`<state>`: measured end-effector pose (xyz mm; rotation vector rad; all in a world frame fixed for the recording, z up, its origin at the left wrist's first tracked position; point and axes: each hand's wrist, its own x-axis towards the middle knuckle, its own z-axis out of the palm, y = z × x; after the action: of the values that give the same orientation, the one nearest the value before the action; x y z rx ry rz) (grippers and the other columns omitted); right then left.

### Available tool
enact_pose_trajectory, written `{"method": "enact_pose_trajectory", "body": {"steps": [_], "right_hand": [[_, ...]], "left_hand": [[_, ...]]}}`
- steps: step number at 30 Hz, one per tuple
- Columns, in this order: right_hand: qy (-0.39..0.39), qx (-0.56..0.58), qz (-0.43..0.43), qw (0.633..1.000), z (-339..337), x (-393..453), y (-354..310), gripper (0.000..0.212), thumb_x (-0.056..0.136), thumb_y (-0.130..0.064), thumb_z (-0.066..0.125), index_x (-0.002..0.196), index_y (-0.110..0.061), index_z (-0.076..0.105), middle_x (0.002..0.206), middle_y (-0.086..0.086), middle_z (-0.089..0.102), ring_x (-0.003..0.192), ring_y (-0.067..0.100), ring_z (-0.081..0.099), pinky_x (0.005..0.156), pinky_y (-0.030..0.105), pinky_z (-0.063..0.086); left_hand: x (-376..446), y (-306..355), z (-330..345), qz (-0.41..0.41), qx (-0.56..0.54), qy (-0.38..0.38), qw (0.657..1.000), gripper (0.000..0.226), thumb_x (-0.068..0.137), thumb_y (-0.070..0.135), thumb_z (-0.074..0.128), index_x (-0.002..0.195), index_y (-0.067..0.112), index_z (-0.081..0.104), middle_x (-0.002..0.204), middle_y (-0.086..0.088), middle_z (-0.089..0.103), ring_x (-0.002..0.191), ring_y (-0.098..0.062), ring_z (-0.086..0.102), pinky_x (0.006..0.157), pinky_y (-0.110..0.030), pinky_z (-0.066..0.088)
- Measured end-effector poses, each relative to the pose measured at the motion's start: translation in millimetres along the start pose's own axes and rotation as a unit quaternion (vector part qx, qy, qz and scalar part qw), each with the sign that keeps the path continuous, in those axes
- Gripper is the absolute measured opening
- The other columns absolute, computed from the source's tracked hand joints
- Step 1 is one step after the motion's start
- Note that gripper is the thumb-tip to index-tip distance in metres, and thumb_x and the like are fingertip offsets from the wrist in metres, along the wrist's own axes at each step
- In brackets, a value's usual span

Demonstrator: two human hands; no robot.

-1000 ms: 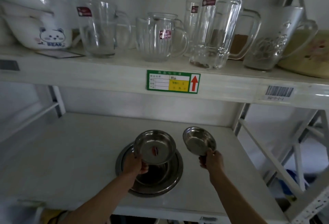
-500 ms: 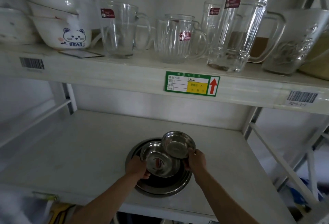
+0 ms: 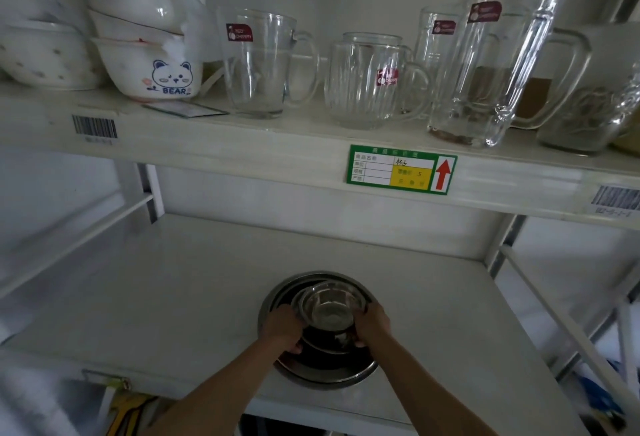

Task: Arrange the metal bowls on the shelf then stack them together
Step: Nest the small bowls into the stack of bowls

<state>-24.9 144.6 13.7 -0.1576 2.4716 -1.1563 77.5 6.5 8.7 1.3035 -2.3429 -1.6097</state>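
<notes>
A large metal bowl [image 3: 322, 375] sits near the front edge of the lower white shelf [image 3: 166, 297]. Inside it rests a medium metal bowl [image 3: 329, 345], and a small metal bowl [image 3: 330, 311] is nested on top. My left hand [image 3: 282, 330] grips the left rims of the inner bowls. My right hand [image 3: 372, 326] grips their right rims. The fingers hide part of the medium bowl.
The upper shelf [image 3: 242, 148] overhangs close above, holding several glass mugs [image 3: 263, 64] and stacked white ceramic bowls [image 3: 152, 68]. A green price label [image 3: 400, 169] is on its front edge. A shelf upright [image 3: 498, 245] stands at the right.
The small bowl in my right hand moved left and down into the medium bowl; both now sit nested in the large bowl. The camera has shifted right and closer.
</notes>
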Motion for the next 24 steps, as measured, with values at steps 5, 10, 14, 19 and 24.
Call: {"method": "enact_pose_trajectory", "body": {"steps": [5,10,14,19,24], "right_hand": [[-0.014,-0.061,0.003,0.998,11.1,12.7,7.1,0.036,0.095,-0.032,0.048,0.107,-0.001,0.061,0.074,0.011,0.069,0.052,0.023,0.065,0.052,0.032,0.059],[-0.019,-0.112,0.000,0.994,15.0,7.2,3.9,0.030,0.096,-0.034,0.047,0.087,-0.007,0.056,0.085,0.017,0.074,0.055,0.024,0.062,0.054,0.028,0.051],[-0.010,-0.142,-0.031,0.989,17.6,7.0,4.5,0.019,0.095,-0.027,0.046,0.092,-0.010,0.055,0.084,0.011,0.068,0.070,0.026,0.062,0.067,0.031,0.050],[-0.003,-0.205,-0.056,0.977,12.1,4.5,-0.2,0.030,0.096,-0.029,0.048,0.110,-0.007,0.063,0.112,0.014,0.068,0.104,0.030,0.065,0.075,0.030,0.046],[0.016,-0.252,-0.083,0.964,1.3,1.4,-5.5,0.032,0.094,-0.029,0.047,0.114,-0.009,0.060,0.122,0.013,0.063,0.112,0.031,0.060,0.086,0.035,0.049]], "left_hand": [[-12.6,8.2,-9.6,0.021,0.095,0.001,0.995,0.018,0.091,0.007,0.045,0.093,-0.004,0.059,0.105,-0.019,0.071,0.088,-0.029,0.073,0.060,-0.025,0.059],[-0.1,-0.4,-22.5,0.037,0.148,-0.005,0.988,0.013,0.083,0.009,0.043,0.081,0.006,0.055,0.063,-0.010,0.069,0.047,-0.021,0.065,0.071,-0.029,0.057],[8.1,-4.5,-32.7,0.069,0.166,0.021,0.984,0.018,0.081,0.018,0.042,0.087,0.006,0.056,0.054,-0.005,0.064,0.040,-0.016,0.061,0.072,-0.027,0.056],[15.2,-12.7,-46.1,0.091,0.158,0.081,0.980,0.023,0.077,0.022,0.044,0.073,0.008,0.061,0.061,-0.012,0.073,0.049,-0.020,0.069,0.062,-0.026,0.056],[25.8,-18.0,-51.7,0.137,0.163,0.147,0.966,0.026,0.080,0.033,0.055,0.095,0.015,0.066,0.104,-0.007,0.070,0.098,-0.026,0.065,0.084,-0.032,0.051]]}}
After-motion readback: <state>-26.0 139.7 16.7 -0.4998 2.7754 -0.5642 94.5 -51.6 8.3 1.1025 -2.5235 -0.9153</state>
